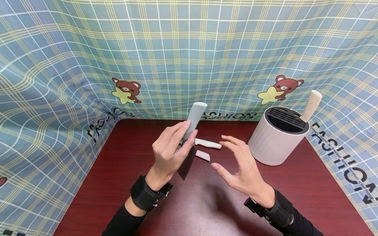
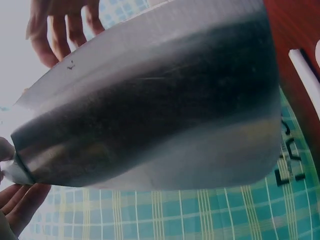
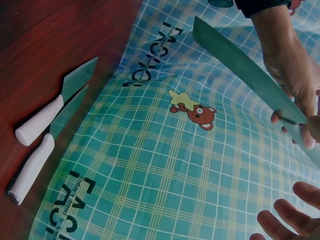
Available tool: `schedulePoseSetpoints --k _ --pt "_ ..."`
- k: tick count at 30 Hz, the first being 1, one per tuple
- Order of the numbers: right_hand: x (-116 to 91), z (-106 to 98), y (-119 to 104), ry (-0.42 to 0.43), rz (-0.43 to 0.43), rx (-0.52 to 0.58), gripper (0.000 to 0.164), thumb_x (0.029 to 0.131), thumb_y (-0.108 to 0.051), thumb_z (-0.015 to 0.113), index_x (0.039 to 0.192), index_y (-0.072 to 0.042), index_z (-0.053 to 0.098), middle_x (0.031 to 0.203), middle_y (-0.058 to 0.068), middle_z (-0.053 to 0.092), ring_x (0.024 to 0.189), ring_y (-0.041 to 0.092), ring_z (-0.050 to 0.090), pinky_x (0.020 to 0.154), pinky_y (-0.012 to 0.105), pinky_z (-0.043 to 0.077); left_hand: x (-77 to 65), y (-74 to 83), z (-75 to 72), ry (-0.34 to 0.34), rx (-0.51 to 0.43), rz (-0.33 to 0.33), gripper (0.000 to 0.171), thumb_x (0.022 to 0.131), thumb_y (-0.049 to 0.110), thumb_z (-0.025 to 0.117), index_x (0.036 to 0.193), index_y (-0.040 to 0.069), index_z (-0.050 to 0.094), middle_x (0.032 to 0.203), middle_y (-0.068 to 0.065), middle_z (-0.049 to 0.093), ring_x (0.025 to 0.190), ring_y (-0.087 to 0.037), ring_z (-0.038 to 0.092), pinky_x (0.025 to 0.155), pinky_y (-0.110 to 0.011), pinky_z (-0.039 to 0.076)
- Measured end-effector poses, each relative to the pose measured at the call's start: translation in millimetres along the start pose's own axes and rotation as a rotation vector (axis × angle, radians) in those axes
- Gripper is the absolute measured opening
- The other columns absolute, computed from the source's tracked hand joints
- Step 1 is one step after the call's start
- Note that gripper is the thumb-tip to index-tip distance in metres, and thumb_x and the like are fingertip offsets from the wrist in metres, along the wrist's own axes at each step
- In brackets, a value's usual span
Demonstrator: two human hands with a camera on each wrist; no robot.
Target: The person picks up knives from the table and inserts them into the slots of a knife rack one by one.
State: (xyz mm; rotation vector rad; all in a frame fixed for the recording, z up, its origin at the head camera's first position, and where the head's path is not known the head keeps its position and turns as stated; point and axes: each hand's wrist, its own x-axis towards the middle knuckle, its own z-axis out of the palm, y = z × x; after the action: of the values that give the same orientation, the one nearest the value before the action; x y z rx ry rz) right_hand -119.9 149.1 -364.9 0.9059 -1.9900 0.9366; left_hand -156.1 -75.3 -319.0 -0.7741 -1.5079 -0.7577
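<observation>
Fingers and thumb of the left hand (image 1: 169,144) grip the grey handle of a large knife (image 1: 194,121), held clear of the counter (image 1: 103,183) and tilted, handle end uppermost in the head view, with its broad blade angled down below the hand. Across from it, the right hand (image 1: 243,170) is raised, fingers loosely bent and thumb spread away from them, holding nothing and apart from the knife. Beyond the blade, two knives with whitish handles lie on the dark red surface: a farther knife (image 1: 208,143) with a curved handle and a nearer knife (image 1: 203,155) with a straighter one. They rest close beside each other, and the right wrist view shows both blades pointing the same way. Well to the right stands a white ribbed knife holder (image 1: 273,147); parallel slots cross its black top, and a cream handle (image 1: 311,106) sticks up, leaning, at its right edge. Plaid cloth (image 1: 189,65) with printed bears hangs behind.
</observation>
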Motion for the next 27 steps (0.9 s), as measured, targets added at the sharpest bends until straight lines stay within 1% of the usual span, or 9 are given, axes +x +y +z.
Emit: schedulePoseSetpoints --k 6,13,17,21,27 --pt "2.8 -0.7 -1.3 0.017 -0.019 0.011 0.061 0.094 -0.045 0.069 0.126 0.006 0.061 0.134 0.02 0.061 0.124 0.032 0.055 0.114 0.023 0.034 -0.7 14.6 3.2 -0.001 -0.022 0.074 0.029 0.083 0.005 0.08 0.11 -0.006 0.074 0.095 -0.018 0.074 0.07 -0.023 0.068 0.063 -0.03 0.058" --pt "3.7 -1.6 -2.1 0.034 -0.028 0.039 0.063 0.093 -0.044 0.07 0.128 0.008 0.06 0.132 0.022 0.061 0.126 0.03 0.055 0.114 0.023 0.036 -7.3 25.6 8.8 -0.005 -0.057 0.169 0.028 0.083 0.004 0.079 0.107 -0.007 0.074 0.096 -0.019 0.075 0.071 -0.023 0.07 0.065 -0.029 0.06" --pt "3.7 -1.9 -2.7 0.043 -0.048 0.056 0.064 0.093 -0.043 0.07 0.128 0.01 0.059 0.129 0.024 0.062 0.126 0.027 0.055 0.115 0.024 0.037 -13.7 30.3 12.6 -0.01 -0.084 0.195 0.027 0.083 0.006 0.08 0.106 -0.008 0.074 0.095 -0.019 0.075 0.073 -0.023 0.072 0.069 -0.028 0.061" --pt "4.7 -1.7 -2.8 0.05 -0.084 0.077 0.062 0.094 -0.04 0.07 0.128 0.012 0.059 0.126 0.022 0.063 0.124 0.024 0.056 0.114 0.024 0.038 -20.0 33.4 16.4 -0.013 -0.119 0.209 0.026 0.084 0.006 0.079 0.105 -0.008 0.074 0.094 -0.019 0.075 0.075 -0.023 0.072 0.069 -0.027 0.061" --pt "5.3 -2.9 -3.6 0.033 -0.113 0.104 0.058 0.097 -0.035 0.068 0.128 0.013 0.058 0.126 0.019 0.063 0.124 0.021 0.056 0.113 0.023 0.039 -25.9 36.3 18.3 -0.021 -0.154 0.207 0.024 0.086 0.006 0.078 0.105 -0.009 0.073 0.095 -0.02 0.075 0.076 -0.024 0.072 0.071 -0.028 0.061"
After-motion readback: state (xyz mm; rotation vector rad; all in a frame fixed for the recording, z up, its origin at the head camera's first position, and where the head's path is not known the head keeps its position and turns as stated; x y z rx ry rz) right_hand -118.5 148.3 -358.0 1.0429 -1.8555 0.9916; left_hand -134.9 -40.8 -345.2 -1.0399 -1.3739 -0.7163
